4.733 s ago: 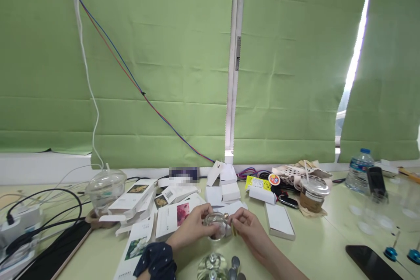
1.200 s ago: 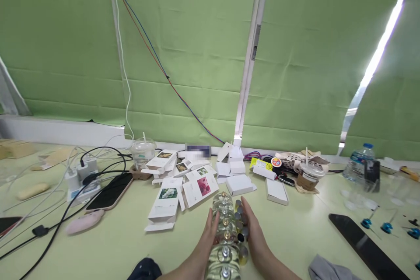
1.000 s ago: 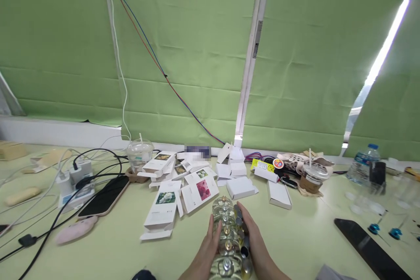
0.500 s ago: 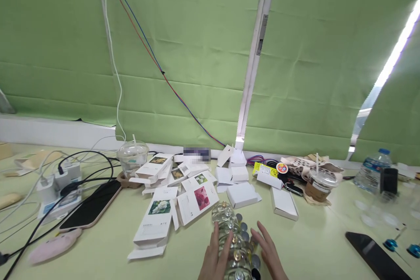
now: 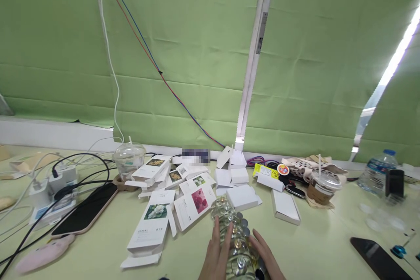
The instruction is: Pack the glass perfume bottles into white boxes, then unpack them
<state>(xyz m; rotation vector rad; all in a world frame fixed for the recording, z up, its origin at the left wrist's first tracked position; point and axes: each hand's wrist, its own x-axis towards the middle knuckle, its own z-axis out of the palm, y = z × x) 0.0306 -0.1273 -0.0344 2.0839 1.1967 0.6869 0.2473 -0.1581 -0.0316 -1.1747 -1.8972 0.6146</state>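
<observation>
A row of clear, rounded glass pieces with small shiny knobs runs toward me at the lower middle of the table. I cannot make out exactly what they are. My left hand lies along their left side, its stretched fingers reaching over and seeming to touch them. Along the other side, my right hand has its fingers extended close against the row. Small grey discs sit at the row's right edge, partly covered by the right hand. Neither hand is closed round anything.
Opened white boxes with flower pictures lie left of the row. A plain white box lies just behind. Phones, a lidded cup, a water bottle and cables stand or lie further out.
My right hand has moved left, closer against the glass row, hiding more of the grey discs. The left hand stays nearly in place. The view has shifted slightly.
</observation>
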